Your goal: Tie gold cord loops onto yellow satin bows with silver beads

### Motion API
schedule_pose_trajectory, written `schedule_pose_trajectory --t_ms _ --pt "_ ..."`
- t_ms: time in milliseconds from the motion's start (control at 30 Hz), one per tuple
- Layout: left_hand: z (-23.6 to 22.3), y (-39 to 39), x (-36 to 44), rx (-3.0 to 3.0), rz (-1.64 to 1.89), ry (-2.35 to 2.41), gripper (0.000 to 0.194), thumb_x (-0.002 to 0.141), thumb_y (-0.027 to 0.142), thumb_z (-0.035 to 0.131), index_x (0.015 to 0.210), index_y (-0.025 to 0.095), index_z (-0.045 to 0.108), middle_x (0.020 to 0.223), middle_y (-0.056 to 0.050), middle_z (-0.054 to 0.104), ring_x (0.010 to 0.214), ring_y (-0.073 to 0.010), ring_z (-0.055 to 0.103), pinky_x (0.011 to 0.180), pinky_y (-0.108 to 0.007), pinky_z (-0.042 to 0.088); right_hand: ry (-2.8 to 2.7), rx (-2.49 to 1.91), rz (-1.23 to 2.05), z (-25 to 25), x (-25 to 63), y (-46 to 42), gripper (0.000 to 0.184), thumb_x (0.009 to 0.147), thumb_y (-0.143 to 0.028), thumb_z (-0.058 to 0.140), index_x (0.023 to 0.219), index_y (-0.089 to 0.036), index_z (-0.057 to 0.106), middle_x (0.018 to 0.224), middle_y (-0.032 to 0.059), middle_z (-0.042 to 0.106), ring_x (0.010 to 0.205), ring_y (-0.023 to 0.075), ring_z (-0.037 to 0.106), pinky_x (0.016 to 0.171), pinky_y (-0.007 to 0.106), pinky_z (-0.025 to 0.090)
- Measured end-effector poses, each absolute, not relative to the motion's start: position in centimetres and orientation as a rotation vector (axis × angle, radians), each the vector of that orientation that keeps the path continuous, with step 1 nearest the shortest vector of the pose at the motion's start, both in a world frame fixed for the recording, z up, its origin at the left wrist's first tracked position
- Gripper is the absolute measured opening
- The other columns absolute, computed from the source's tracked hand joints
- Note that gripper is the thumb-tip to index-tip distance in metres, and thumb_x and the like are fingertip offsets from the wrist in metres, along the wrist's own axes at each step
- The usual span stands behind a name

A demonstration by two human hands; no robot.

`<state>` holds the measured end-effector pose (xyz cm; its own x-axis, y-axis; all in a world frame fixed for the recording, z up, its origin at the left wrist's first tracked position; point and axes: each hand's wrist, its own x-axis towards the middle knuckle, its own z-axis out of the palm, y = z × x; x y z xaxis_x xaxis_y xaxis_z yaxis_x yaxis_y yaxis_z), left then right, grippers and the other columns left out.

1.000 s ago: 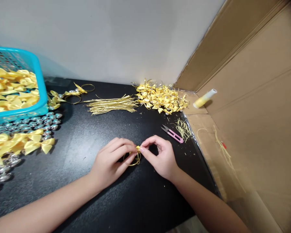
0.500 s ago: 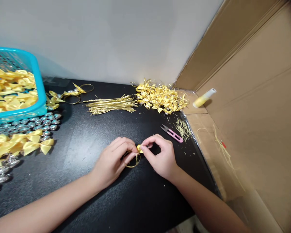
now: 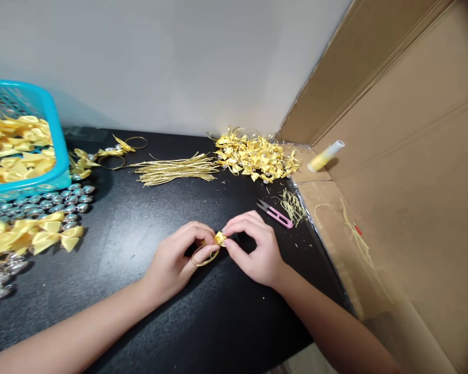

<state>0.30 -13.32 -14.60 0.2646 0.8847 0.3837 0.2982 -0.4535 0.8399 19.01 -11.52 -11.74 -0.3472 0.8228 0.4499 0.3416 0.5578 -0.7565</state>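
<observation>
Between my two hands, over the black table (image 3: 148, 306), is a small yellow ribbon bow (image 3: 220, 238) with a loop of gold cord (image 3: 206, 258) hanging from it. My left hand (image 3: 179, 254) pinches the bow's left side, and the loop hangs across its thumb. Thumb and forefinger of my right hand (image 3: 255, 249) close on the bow's right side. The fingers hide part of the bow. Pink thread snips (image 3: 275, 213) lie just beyond my right hand, beside a tangle of thin yellow thread scraps (image 3: 293, 206).
Toward the back lie a bundle of gold cords (image 3: 175, 169) and a pile of looped bows (image 3: 255, 156). At left stand a turquoise basket (image 3: 60, 140) of bows, silver beads (image 3: 78, 199) and loose bows (image 3: 47, 236). A thread spool (image 3: 325, 156) stands by the cardboard (image 3: 405, 156) at right.
The bow has turned in my fingers and shows more of its face. The cord loop has swung left and flattened. My view has shifted slightly.
</observation>
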Motion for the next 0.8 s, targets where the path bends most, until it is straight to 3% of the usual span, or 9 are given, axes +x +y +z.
schedule_pose_trajectory --t_ms 100,367,800 --pt "-14.5 -13.3 0.4 1.634 1.136 1.078 0.005 0.086 0.019 0.063 0.084 0.020 0.059 0.080 0.000 0.067 0.070 -0.0130 0.064 0.064 -0.023 0.051 -1.884 -0.970 0.791 -11.9 18.9 -11.6 0.009 0.082 -0.014 0.062 0.084 -0.022 0.065 0.083 0.0031 0.072 0.082 0.0183 0.065 0.080 0.035 0.051" --pt "-13.7 -12.5 0.7 1.125 1.049 1.037 0.018 0.081 0.032 0.070 0.084 0.018 0.059 0.066 0.002 0.064 0.057 -0.0111 0.059 0.054 -0.021 0.048 -1.860 -1.069 0.782 -12.4 18.6 -11.8 0.008 0.080 -0.016 0.066 0.085 -0.022 0.064 0.082 0.0029 0.072 0.080 0.0183 0.064 0.077 0.034 0.051" --pt "-14.2 -11.8 0.3 0.860 0.938 0.901 0.030 0.076 0.032 0.077 0.096 0.017 0.060 0.074 0.000 0.069 0.067 -0.0126 0.065 0.062 -0.023 0.050 -1.969 -1.071 0.753 -12.4 18.7 -11.8 0.017 0.088 -0.018 0.058 0.101 -0.022 0.067 0.099 0.0059 0.072 0.096 0.0213 0.061 0.087 0.040 0.046"
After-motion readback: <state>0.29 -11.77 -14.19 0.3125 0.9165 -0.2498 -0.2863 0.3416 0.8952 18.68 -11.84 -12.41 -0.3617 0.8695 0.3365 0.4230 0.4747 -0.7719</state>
